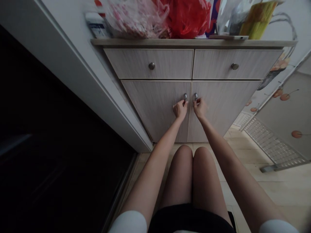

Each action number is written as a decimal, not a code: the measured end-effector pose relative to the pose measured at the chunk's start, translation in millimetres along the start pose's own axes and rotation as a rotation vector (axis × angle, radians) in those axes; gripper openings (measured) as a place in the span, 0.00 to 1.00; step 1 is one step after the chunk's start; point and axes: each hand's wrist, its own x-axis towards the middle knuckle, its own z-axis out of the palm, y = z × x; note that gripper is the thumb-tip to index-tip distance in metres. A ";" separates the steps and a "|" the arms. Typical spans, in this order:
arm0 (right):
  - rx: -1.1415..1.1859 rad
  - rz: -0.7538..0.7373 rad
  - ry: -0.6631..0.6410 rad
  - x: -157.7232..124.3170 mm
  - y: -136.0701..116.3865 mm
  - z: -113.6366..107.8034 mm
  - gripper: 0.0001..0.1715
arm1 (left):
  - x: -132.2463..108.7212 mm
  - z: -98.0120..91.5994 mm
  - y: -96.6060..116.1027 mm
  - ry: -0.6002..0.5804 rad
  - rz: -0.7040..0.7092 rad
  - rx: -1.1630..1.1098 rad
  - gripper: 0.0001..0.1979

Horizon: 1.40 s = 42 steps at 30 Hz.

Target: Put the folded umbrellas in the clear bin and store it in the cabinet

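Note:
In front of me stands a low cabinet with two drawers above two doors, and both doors are closed. My left hand (180, 109) grips the metal handle (185, 96) of the left door (155, 103), fingers curled at its lower end. On the right door (218, 103), my right hand (199, 108) pinches the matching handle (195, 95) the same way. The two hands are side by side, with the gap between the doors running between them. My fingers cover the lower parts of both handles.
Round knobs (151, 66) sit on the closed drawers. The cabinet top (150, 43) carries a white bottle (96, 26), a red plastic bag (189, 19), a clear bag (138, 19) and a yellow container (259, 19). A dark doorway lies left; a cherry-patterned screen (286, 113) stands right.

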 end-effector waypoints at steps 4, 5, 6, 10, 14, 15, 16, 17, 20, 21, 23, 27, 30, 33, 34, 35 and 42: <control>-0.006 0.030 -0.042 7.8 -0.2 3.7 0.14 | 4.2 -0.5 2.8 -0.015 0.003 0.017 0.13; -0.007 0.032 -0.045 8.9 0.3 4.5 0.14 | 4.8 -0.4 3.0 -0.014 0.006 0.023 0.13; -0.007 0.029 -0.041 9.6 1.0 5.3 0.14 | 5.3 0.0 3.0 -0.013 0.011 0.028 0.13; 0.017 -0.002 0.012 10.2 4.2 8.6 0.15 | 8.0 2.4 2.1 -0.012 0.006 0.012 0.12; 0.031 0.032 -0.008 11.2 3.7 9.4 0.15 | 11.3 4.1 1.8 -0.016 -0.014 -0.016 0.12; 0.032 0.048 -0.029 11.4 2.9 8.9 0.14 | 11.8 4.1 1.9 -0.018 -0.011 -0.019 0.12; 0.034 0.063 -0.048 11.6 2.0 8.1 0.13 | 12.1 3.9 2.0 -0.020 -0.008 -0.020 0.13; 0.038 0.075 -0.063 11.5 0.9 7.2 0.13 | 12.2 3.6 2.0 -0.023 -0.006 -0.020 0.13; 0.068 0.086 -0.075 11.1 -1.5 4.9 0.12 | 11.8 2.4 1.3 -0.035 0.000 -0.020 0.13; 0.082 0.082 -0.076 11.1 -1.9 4.4 0.11 | 11.7 2.1 0.8 -0.046 0.001 -0.025 0.13; 0.115 0.077 -0.083 11.6 -1.8 3.6 0.11 | 12.1 1.4 -0.7 -0.083 0.005 -0.051 0.13; 0.207 0.111 -0.131 12.9 1.8 -2.5 0.20 | 12.9 -3.8 -5.5 -0.186 0.021 -0.173 0.12; 0.352 0.148 -0.189 7.8 5.5 -20.2 0.29 | 8.0 -18.7 -11.1 -0.217 -0.063 -0.320 0.20; 0.653 0.205 -0.334 -6.5 7.0 -52.7 0.38 | -6.1 -46.2 -17.2 -0.354 -0.214 -0.637 0.33; 0.792 0.218 -0.412 -12.7 6.8 -65.3 0.41 | -12.6 -56.6 -18.7 -0.442 -0.246 -0.797 0.36; 0.937 0.225 -0.495 -19.0 6.3 -77.5 0.44 | -19.6 -66.6 -19.5 -0.530 -0.265 -0.974 0.37; 1.532 0.238 -0.674 -50.7 4.8 -112.7 0.45 | -62.4 -86.3 -11.9 -0.389 -0.295 -1.767 0.29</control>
